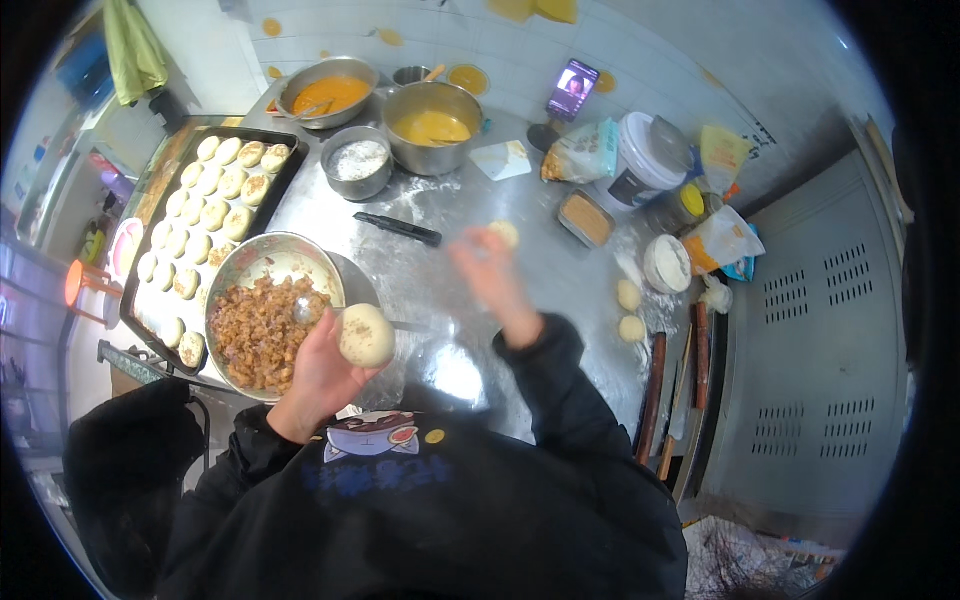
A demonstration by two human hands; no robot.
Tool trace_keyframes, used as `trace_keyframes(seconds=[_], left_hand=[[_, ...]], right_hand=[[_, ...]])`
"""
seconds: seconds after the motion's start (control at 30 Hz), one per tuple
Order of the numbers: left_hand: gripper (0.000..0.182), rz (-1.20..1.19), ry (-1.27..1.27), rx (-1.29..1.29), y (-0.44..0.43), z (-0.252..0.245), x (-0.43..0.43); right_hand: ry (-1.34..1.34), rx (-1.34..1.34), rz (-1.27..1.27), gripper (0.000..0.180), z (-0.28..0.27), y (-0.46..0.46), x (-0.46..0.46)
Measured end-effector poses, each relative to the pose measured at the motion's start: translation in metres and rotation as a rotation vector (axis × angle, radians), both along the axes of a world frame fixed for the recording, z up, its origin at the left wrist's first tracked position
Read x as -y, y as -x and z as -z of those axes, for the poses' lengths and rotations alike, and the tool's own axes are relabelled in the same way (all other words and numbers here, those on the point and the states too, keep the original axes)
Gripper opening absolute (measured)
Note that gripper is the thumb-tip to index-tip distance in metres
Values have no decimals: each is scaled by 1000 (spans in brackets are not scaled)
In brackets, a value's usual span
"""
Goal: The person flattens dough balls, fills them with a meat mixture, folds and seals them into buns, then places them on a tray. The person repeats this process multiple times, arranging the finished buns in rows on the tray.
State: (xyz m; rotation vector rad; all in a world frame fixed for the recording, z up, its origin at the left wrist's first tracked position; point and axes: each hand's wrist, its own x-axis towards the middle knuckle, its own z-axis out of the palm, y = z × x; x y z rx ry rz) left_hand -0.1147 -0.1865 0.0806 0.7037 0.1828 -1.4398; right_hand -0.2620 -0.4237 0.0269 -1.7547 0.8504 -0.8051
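Note:
My left hand (328, 375) holds a pale round dough bun (367, 335) with brown specks on its face, just right of a large metal bowl (328, 264). Chunky brown filling (259, 330) lies in that bowl, with a metal spoon (304, 309) resting in it. My right hand (486, 270) is raised over the metal table, blurred; whether its fingers hold anything is unclear. Just behind its fingers shows a small round dough piece (504, 234). Two more dough balls (628, 295) sit at the table's right. A black-handled tool (397, 229) lies between the bowls and my right hand.
A black baking tray (289, 161) with rows of buns stands at left. Behind are metal bowls of orange mixture (330, 94), yellow liquid (433, 127) and white powder (358, 160). A phone (573, 90), a white tub (645, 157), a brown-filled container (586, 217) and rolling pins (651, 397) stand or lie rightward.

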Motion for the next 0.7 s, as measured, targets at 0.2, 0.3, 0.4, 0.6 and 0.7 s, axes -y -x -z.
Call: trace_keyframes(seconds=[0.2, 0.3, 0.4, 0.6, 0.7], left_hand=[[45, -238, 34, 141, -40, -2, -83], [44, -464, 23, 200, -62, 5, -146], [39, -692, -71, 257, -84, 5, -207], [34, -782, -350, 539, -152, -13, -272], [35, -716, -409, 657, -225, -17, -285]], right_hand=[[150, -906, 253, 62, 128, 14, 174], [709, -945, -204, 34, 153, 12, 185], [192, -624, 178, 38, 159, 4, 176], [393, -403, 349, 53, 172, 13, 173], [-116, -172, 396, 44, 126, 21, 164]])
